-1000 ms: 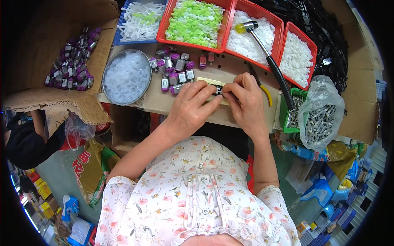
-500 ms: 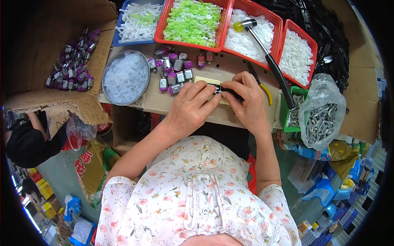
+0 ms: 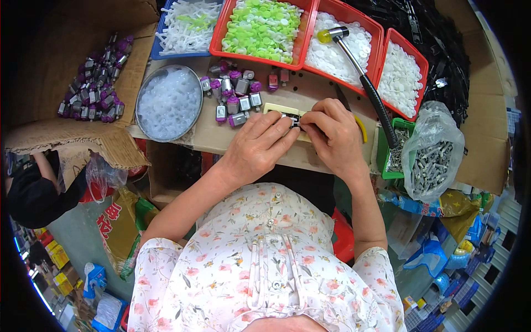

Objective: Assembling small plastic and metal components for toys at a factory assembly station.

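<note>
On the near part of the worktop lies a cream block (image 3: 271,107), with a small black plastic part (image 3: 293,117) set in it. My left hand (image 3: 257,146) is closed, its fingertips pressing on the part and block from the left. From the right, the thumb and fingers of my right hand (image 3: 333,133) pinch at the part's right end. Whatever sits between those fingertips is too small or hidden to make out. White or metal bits show inside the black part. Behind my left hand stands a loose group of small motors (image 3: 241,86) with purple ends.
A round dish of clear pieces (image 3: 199,105) is at left. Red trays (image 3: 303,33) of green and white parts line the back. A hammer (image 3: 371,87) leans over them; yellow-handled pliers (image 3: 362,128) lie by my right hand. A green bin (image 3: 381,157) and plastic bag (image 3: 437,127) stand right.
My right fingers have drawn in closer around the black part's right end, and more of the part shows. My left hand stays nearly still. The whole view has shifted slightly.
</note>
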`<state>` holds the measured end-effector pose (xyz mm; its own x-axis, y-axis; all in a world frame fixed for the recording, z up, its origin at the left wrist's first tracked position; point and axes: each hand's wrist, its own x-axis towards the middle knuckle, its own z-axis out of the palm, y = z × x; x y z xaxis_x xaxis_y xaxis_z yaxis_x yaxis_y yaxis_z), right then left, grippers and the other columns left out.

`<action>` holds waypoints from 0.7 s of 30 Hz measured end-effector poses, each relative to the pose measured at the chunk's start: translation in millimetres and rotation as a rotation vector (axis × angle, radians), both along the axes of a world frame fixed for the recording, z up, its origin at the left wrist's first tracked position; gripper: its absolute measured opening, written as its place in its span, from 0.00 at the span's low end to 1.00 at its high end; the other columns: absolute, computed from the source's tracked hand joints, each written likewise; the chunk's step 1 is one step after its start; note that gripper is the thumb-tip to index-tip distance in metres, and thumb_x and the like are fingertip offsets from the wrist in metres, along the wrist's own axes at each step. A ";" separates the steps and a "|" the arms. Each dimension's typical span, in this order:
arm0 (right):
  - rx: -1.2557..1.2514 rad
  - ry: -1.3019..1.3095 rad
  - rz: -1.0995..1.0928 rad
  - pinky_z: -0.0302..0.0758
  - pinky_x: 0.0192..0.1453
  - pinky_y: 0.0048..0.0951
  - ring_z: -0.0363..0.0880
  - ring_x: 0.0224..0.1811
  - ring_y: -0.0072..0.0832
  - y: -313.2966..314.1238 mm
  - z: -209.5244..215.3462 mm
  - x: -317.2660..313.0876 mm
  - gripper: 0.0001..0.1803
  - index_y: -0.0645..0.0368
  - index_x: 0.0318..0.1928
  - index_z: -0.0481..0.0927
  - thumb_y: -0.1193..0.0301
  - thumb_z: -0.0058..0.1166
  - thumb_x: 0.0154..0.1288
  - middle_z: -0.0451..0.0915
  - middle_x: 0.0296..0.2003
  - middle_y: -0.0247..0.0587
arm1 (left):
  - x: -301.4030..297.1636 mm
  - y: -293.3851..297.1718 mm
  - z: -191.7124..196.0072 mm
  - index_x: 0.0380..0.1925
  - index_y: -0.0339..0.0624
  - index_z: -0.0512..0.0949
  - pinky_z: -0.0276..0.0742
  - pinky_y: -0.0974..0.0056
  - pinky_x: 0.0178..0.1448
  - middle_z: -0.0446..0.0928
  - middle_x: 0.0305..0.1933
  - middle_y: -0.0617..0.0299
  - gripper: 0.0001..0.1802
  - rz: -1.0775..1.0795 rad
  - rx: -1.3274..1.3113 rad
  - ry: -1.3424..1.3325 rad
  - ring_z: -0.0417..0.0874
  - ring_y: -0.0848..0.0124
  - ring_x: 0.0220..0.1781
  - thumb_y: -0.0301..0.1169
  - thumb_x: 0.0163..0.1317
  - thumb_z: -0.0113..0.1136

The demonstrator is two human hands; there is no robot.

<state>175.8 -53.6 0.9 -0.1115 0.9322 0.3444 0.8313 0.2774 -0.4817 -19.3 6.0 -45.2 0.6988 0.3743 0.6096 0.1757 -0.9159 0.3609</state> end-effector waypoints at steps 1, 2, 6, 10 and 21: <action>0.002 0.041 -0.022 0.72 0.39 0.36 0.76 0.37 0.37 -0.3 -1.2 -0.6 0.08 0.61 0.35 0.82 0.79 0.66 0.52 0.75 0.32 0.39 | -0.5 0.3 0.6 0.45 0.34 0.82 0.77 0.54 0.50 0.78 0.50 0.53 0.23 -0.008 -0.004 -0.014 0.78 0.55 0.53 0.20 0.44 0.65; 0.004 0.082 -0.044 0.71 0.38 0.35 0.76 0.36 0.37 -0.8 -1.8 -1.2 0.08 0.61 0.34 0.82 0.79 0.66 0.52 0.75 0.32 0.39 | -1.5 0.6 -0.9 0.45 0.34 0.82 0.77 0.54 0.50 0.78 0.50 0.53 0.23 -0.007 -0.006 -0.014 0.78 0.55 0.53 0.20 0.44 0.65; -0.025 0.076 -0.084 0.71 0.38 0.35 0.76 0.36 0.37 -4.8 0.0 -6.5 0.08 0.62 0.34 0.83 0.80 0.66 0.51 0.75 0.31 0.40 | -4.9 1.7 -4.8 0.47 0.35 0.82 0.76 0.53 0.57 0.76 0.54 0.55 0.23 -0.018 0.032 0.020 0.77 0.57 0.58 0.26 0.47 0.63; -0.027 0.111 -0.112 0.71 0.38 0.35 0.75 0.37 0.36 -6.6 -3.2 -7.6 0.09 0.62 0.35 0.83 0.80 0.67 0.51 0.75 0.31 0.40 | -2.1 1.3 -3.2 0.46 0.33 0.82 0.78 0.52 0.49 0.78 0.50 0.52 0.26 -0.025 0.008 -0.032 0.78 0.53 0.53 0.20 0.40 0.63; -0.080 0.171 -0.151 0.72 0.43 0.35 0.75 0.41 0.38 -5.5 -0.1 -6.4 0.15 0.63 0.43 0.85 0.79 0.67 0.52 0.75 0.36 0.43 | -0.5 1.2 -0.8 0.45 0.34 0.82 0.78 0.53 0.49 0.78 0.49 0.52 0.23 -0.016 0.016 -0.019 0.78 0.54 0.52 0.20 0.44 0.64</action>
